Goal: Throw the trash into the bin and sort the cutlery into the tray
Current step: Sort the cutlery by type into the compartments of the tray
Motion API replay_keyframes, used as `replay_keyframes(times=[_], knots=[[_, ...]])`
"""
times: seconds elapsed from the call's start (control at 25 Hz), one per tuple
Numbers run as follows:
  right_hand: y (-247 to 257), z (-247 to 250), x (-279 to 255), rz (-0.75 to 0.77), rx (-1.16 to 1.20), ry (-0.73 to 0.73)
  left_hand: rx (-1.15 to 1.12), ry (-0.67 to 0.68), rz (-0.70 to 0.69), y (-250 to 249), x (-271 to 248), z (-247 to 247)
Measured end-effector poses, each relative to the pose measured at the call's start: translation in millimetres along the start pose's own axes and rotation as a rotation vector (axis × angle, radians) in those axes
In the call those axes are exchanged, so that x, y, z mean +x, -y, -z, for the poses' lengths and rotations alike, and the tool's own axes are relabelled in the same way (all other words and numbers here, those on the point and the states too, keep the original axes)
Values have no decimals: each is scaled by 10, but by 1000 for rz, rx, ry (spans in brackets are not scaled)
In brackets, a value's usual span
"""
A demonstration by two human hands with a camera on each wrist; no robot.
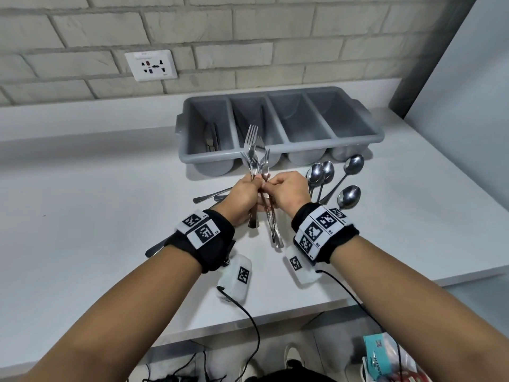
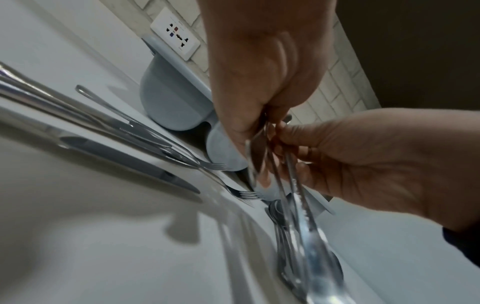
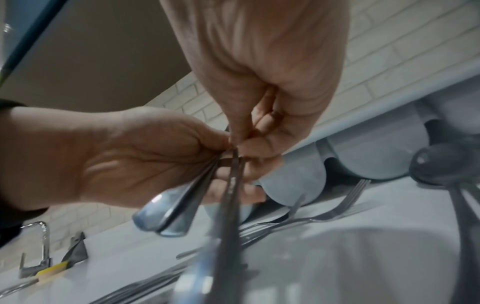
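- Bunching a handful of shiny steel forks [image 1: 254, 158] tines-up, both hands meet just above the white desk [image 1: 96, 216], in front of the grey four-compartment plastic tray [image 1: 278, 125].
- Left hand [image 1: 243, 198]: fingers curled round the fork handles mid-shaft, carrying the bundle.
- Right hand [image 1: 287, 190]: fingers pinching a handle or two at the same height – reads as squaring the handles up, or adding a fork, so the lot drops in as one.
- Forks: polished, reflective, slim flared handles hanging below the fists, tines fanned unevenly.
- Tray: far-left compartment holds steel knives [image 1: 212, 139]; the other three look empty. Forks probably go next to the knives.
- Four steel spoons [image 1: 334, 179] lie on the desk right of the hands, unsorted; more cutlery lies under and left of the left hand.
- No trash or bin clearly in view.
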State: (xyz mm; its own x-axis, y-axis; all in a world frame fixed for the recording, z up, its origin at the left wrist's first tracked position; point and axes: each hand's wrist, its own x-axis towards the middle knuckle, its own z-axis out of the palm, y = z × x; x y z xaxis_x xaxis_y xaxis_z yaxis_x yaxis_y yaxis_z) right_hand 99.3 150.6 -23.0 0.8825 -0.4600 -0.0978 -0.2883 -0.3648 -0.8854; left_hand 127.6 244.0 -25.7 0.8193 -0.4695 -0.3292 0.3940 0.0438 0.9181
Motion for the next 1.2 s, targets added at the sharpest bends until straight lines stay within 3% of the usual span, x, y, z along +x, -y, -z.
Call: replay_keyframes(times=[0.12,0.24,0.4,0.52,0.64,0.8,1.0,1.2], knots=[[-22,29,56,17,-16,93,-54,10,67,12,5,32],[11,90,119,153,-112,159,-54,-12,139,22,84,63],[-4,189,289,206,-252,181,68,-48,147,-31,176,133],[-113,212,514,96,-505,138,535,-101,13,-90,200,273],[-237,84,701,-45,-746,212,1096,-243,-112,-132,298,490],[-199,-70,846,-116,-515,211,1304,-285,-60,-132,448,613],[-91,-285,962,-172,-538,183,1307,-290,60,-72,587,661],[-99,-244,1074,-149,-533,232,1315,-250,50,-98,627,717]])
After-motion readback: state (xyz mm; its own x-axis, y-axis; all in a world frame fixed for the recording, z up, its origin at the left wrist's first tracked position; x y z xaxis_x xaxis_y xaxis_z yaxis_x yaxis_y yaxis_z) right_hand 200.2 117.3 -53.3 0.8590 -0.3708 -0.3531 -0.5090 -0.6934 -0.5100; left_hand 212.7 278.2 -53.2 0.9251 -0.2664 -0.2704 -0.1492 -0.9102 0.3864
